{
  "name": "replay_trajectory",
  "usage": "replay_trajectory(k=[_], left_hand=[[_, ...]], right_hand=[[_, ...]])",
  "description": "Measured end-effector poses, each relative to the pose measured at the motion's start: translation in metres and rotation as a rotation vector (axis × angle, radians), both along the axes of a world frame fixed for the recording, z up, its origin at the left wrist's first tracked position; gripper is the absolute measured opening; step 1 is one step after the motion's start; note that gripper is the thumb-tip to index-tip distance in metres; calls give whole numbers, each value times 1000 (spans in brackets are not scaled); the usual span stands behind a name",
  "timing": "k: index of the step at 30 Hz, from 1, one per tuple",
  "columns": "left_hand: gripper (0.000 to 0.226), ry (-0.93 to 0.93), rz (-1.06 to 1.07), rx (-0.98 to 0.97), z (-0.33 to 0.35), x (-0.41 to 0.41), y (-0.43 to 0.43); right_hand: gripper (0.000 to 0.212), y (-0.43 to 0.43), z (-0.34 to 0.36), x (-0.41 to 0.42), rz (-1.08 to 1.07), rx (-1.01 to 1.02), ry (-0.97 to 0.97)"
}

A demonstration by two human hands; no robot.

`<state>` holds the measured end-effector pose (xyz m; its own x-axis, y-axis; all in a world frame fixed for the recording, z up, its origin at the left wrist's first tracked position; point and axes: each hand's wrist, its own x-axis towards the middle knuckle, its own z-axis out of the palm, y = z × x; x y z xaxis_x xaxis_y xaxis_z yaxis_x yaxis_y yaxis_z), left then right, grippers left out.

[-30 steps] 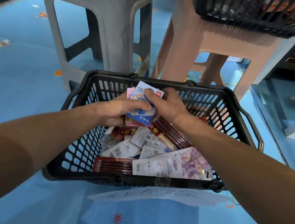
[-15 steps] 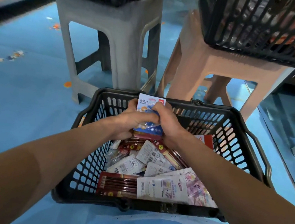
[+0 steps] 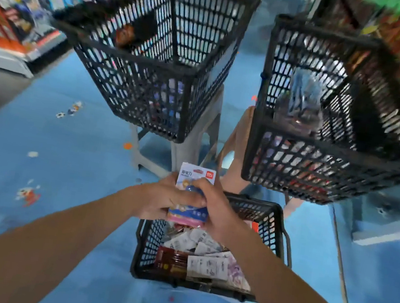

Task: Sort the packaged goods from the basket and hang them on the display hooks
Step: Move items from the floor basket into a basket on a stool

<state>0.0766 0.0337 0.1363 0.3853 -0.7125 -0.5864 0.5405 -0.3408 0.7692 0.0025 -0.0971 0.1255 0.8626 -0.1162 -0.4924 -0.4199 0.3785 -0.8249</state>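
1. Packs (image 3: 196, 176): you're holding a small stack of them upright, just over the far edge of the floor basket (image 3: 270, 228).
2. Left hand (image 3: 161, 197) has its fingers curled round the stack's left side and right hand (image 3: 214, 209) is clamped over the right. My guess is you're squaring the stack for hanging.
3. The floor basket is full of loose goods: white barcoded cards, and a dark red pack (image 3: 170, 260) at the near left corner.
4. The left basket (image 3: 138, 70) and right basket (image 3: 322, 153) sit on stools beyond. What's in them is too blurry to call.
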Motion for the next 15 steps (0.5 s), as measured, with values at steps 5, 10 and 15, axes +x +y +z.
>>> replay_trajectory(k=[5,10,15], left_hand=[[73,46,-112,16,160,-2,15],[74,-20,-135,-26,311,24,4],[29,-88,-111,-101,409,69,-17]], right_hand=[[72,12,150,-13,7,31,97],[90,-6,275,24,9,-38,83],[40,-26,376,74,11,-59,-72]])
